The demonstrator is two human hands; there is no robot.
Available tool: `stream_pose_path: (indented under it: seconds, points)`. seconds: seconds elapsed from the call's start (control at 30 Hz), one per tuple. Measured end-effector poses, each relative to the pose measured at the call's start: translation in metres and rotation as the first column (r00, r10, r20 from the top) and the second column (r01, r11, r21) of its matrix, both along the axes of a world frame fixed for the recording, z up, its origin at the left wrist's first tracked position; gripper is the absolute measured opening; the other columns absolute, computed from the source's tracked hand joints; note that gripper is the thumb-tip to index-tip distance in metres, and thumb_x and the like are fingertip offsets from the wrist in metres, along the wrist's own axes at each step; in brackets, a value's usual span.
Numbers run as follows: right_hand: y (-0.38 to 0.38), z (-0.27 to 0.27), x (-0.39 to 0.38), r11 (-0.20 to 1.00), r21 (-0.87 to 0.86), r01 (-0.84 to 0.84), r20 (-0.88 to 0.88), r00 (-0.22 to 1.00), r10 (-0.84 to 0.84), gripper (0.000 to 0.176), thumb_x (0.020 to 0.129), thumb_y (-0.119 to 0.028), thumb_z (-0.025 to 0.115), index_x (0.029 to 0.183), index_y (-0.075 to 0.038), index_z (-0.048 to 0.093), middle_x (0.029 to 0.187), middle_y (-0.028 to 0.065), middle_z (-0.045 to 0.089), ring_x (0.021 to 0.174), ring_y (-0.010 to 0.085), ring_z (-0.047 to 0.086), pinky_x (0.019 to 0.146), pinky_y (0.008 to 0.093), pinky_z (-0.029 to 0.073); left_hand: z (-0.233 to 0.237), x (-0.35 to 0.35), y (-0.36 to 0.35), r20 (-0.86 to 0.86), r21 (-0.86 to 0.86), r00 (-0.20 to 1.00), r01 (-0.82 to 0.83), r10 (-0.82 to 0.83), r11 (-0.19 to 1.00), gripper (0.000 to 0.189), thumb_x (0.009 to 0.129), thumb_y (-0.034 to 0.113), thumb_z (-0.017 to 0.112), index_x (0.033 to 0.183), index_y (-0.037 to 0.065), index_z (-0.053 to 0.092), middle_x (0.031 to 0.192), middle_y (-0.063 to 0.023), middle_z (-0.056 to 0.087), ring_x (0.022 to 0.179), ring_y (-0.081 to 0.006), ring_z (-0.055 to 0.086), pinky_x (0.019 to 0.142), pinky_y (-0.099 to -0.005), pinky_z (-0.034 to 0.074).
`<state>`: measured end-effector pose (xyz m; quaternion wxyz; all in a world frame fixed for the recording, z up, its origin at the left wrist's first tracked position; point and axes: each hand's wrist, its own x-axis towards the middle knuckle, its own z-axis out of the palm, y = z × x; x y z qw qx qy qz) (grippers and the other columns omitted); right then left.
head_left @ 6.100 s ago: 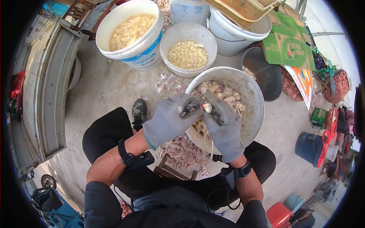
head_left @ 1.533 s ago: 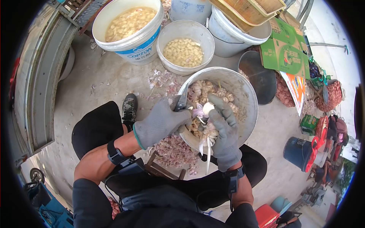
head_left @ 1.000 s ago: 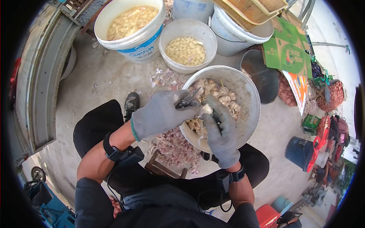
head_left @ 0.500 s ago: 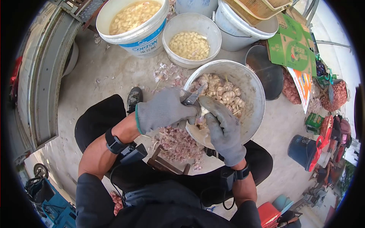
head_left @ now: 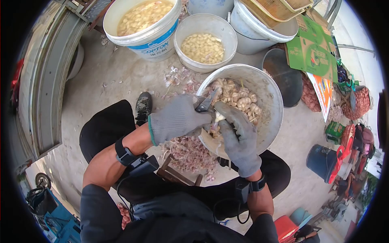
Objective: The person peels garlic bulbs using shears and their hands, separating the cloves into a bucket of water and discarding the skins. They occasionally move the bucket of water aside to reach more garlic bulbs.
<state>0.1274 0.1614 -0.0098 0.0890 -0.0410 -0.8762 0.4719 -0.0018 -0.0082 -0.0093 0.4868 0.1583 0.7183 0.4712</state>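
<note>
On my feed the ground is a bare grey concrete floor [head_left: 109, 85], with a pile of pink-white papery garlic skins [head_left: 190, 154] just beside the seated person's knee. The left hand [head_left: 178, 119], in a grey knit glove, is closed tight around the small dark-handled metal shears [head_left: 205, 103]; I see the blades pointing up over the basin rim. The right hand [head_left: 239, 135], gloved the same, pinches a pale white garlic bulb [head_left: 219, 117] between thumb and fingers, touching the shears. Both hands meet over the near-left edge of the round grey metal basin [head_left: 270, 121], which holds unpeeled garlic heads [head_left: 243, 99]. Beyond it stand a small white plastic bucket [head_left: 194, 22] and a large white blue-labelled bucket [head_left: 156, 40], both holding peeled cloves.
</note>
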Motion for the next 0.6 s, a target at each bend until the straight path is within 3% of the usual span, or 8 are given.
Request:
stream_pose_path:
  seconds: [0.07,0.1,0.17,0.2,0.27,0.37,0.47,0.6]
  points:
    - [-0.001,0.001,0.001,0.958,-0.280,0.054,0.136,0.991,-0.016,0.036,0.095,0.001,0.059,0.130,-0.002,0.065,0.116,0.0123,0.070,0.100,0.0199,0.070,0.084,0.0327,0.056,-0.002,0.000,0.000,0.015,0.004,0.999,0.030,-0.030,1.000,0.026,0.088,0.024,0.069,0.096,-0.001,0.072,0.075,-0.0044,0.070,0.060,-0.0103,0.065,0.054,-0.0265,0.051]
    - [-0.002,0.002,0.002,0.959,-0.279,0.055,0.135,0.991,-0.018,0.036,0.095,0.001,0.059,0.130,-0.002,0.065,0.116,0.0123,0.070,0.100,0.0199,0.070,0.084,0.0327,0.056,0.001,0.000,0.001,0.013,0.005,0.999,0.031,-0.032,0.999,0.026,0.088,0.024,0.069,0.096,-0.001,0.072,0.075,-0.0044,0.070,0.060,-0.0103,0.065,0.054,-0.0265,0.051]
    - [-0.001,0.006,0.002,0.658,-0.713,0.241,0.313,0.950,-0.009,0.035,0.097,0.000,0.058,0.132,0.000,0.062,0.114,0.0093,0.070,0.093,0.0130,0.067,0.080,0.0286,0.056,0.008,-0.001,0.003,-0.070,-0.019,0.997,0.013,-0.014,1.000,0.027,0.087,0.026,0.070,0.089,-0.002,0.071,0.069,-0.0102,0.066,0.060,-0.0149,0.065,0.057,-0.0345,0.051]
    - [0.000,0.008,0.001,0.661,-0.711,0.239,0.309,0.951,-0.012,0.035,0.097,0.000,0.058,0.132,0.000,0.062,0.114,0.0093,0.070,0.093,0.0130,0.067,0.080,0.0286,0.056,0.009,-0.001,0.004,-0.073,-0.014,0.997,0.014,-0.015,1.000,0.027,0.087,0.026,0.070,0.089,-0.002,0.071,0.069,-0.0102,0.066,0.060,-0.0149,0.065,0.057,-0.0345,0.051]
    - [0.004,0.011,0.000,0.516,-0.799,0.311,0.343,0.939,-0.035,0.035,0.099,-0.002,0.057,0.133,0.002,0.060,0.114,0.0102,0.070,0.090,0.0128,0.066,0.078,0.0279,0.056,0.010,-0.001,0.004,-0.347,-0.076,0.937,0.009,-0.035,0.997,0.031,0.086,0.028,0.070,0.088,-0.003,0.070,0.068,-0.0161,0.064,0.062,-0.0180,0.065,0.061,-0.0393,0.050]
    - [0.004,0.010,-0.001,0.435,-0.838,0.331,0.344,0.938,-0.051,0.035,0.099,-0.003,0.056,0.134,0.002,0.059,0.112,0.0102,0.070,0.087,0.0126,0.066,0.078,0.0278,0.056,-0.005,0.000,-0.002,-0.528,-0.050,0.841,0.106,-0.117,0.993,0.034,0.088,0.031,0.070,0.091,-0.003,0.070,0.072,-0.0206,0.064,0.066,-0.0211,0.066,0.065,-0.0405,0.051]
    - [0.006,0.008,-0.001,0.470,-0.811,0.348,0.350,0.933,-0.086,0.036,0.099,-0.002,0.057,0.135,0.002,0.059,0.112,0.0107,0.070,0.089,0.0132,0.066,0.078,0.0284,0.056,-0.001,0.002,-0.004,-0.667,-0.108,0.734,0.076,-0.129,0.991,0.032,0.089,0.029,0.072,0.098,-0.002,0.071,0.079,-0.0195,0.069,0.068,-0.0247,0.067,0.069,-0.0405,0.053]
    - [0.001,0.002,0.000,0.557,-0.757,0.343,0.326,0.936,-0.133,0.038,0.099,-0.001,0.059,0.136,0.002,0.058,0.113,0.0098,0.070,0.094,0.0129,0.068,0.080,0.0283,0.056,0.008,0.006,0.004,-0.493,0.115,0.866,-0.037,0.089,0.993,0.032,0.088,0.026,0.075,0.106,0.000,0.072,0.084,-0.0167,0.072,0.069,-0.0255,0.067,0.069,-0.0401,0.053]
